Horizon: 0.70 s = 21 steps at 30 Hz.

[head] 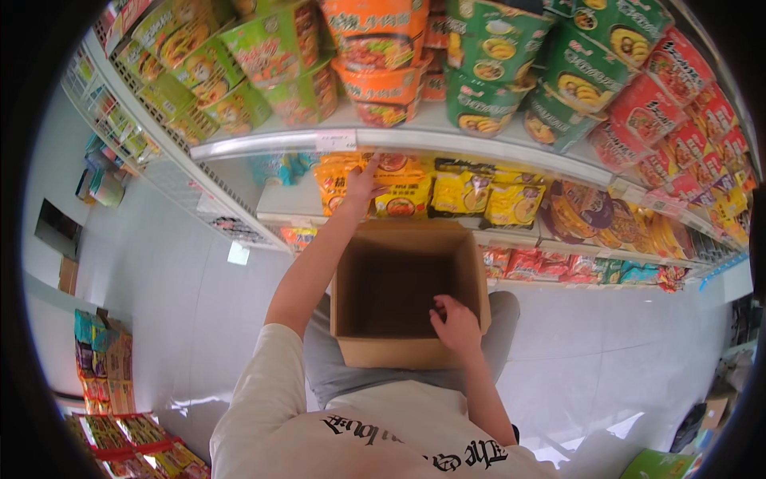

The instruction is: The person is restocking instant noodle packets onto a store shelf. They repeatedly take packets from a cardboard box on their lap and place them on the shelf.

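Note:
My left hand point(362, 187) reaches onto the second shelf, fingers spread over the orange instant noodle packets point(335, 173). Its fingertips appear to touch the packets; no grip on one shows. A brown open cardboard box point(366, 353) rests on my lap, flaps folded outward, with only a dark interior visible. Over the right part of its opening is my right hand point(457, 324), fingers loosely curled and apart, holding nothing. Beside the orange packets stand yellow noodle packets point(459, 193). Blue packets point(281, 167) lie farther left, partly behind the shelf edge.
Stacked green noodle cups point(491, 99) and orange noodle cups point(383, 90) fill the shelf above, behind its front rail point(419, 141). Round noodle bowls point(580, 206) stand at right. Red packets point(538, 263) lie on the low shelf. Stacked cartons point(111, 359) stand on the floor at left.

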Available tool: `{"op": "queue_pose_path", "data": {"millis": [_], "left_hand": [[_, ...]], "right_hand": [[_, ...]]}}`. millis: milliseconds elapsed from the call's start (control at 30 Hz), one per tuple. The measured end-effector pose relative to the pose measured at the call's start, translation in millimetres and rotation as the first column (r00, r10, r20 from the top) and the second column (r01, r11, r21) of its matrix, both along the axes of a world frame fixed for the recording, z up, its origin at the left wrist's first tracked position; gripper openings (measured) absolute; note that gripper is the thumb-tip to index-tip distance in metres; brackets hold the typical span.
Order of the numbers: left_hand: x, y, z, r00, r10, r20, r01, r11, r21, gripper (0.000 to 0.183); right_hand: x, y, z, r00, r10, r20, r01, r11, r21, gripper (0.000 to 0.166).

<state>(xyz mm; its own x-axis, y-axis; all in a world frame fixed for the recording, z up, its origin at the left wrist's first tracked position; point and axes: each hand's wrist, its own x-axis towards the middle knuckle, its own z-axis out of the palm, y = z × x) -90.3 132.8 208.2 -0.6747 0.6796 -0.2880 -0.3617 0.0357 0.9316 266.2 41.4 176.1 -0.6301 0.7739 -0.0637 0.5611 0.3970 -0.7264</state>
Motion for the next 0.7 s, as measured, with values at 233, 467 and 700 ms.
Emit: {"op": "queue_pose_path", "data": {"millis": [233, 467, 700], "left_hand": [[-52, 63, -58, 0.993, -0.119, 0.001, 0.116, 0.972, 0.203, 0.065], [40, -37, 18, 0.463, -0.137, -0.875, 0.093, 0.99, -0.106, 0.04], [114, -195, 268, 0.319, 0.081, -0.944, 0.548, 0.797, 0.254, 0.04]], "right_hand": [[-3, -1, 3, 1.0, -0.004, 0.009, 0.004, 1.0, -0.009, 0.028], [2, -3, 5, 0.999, -0.051, 0.014, 0.051, 0.999, 0.016, 0.028], [-5, -3, 10, 0.997, -0.056, 0.056, 0.056, 0.998, -0.006, 0.025]]}}
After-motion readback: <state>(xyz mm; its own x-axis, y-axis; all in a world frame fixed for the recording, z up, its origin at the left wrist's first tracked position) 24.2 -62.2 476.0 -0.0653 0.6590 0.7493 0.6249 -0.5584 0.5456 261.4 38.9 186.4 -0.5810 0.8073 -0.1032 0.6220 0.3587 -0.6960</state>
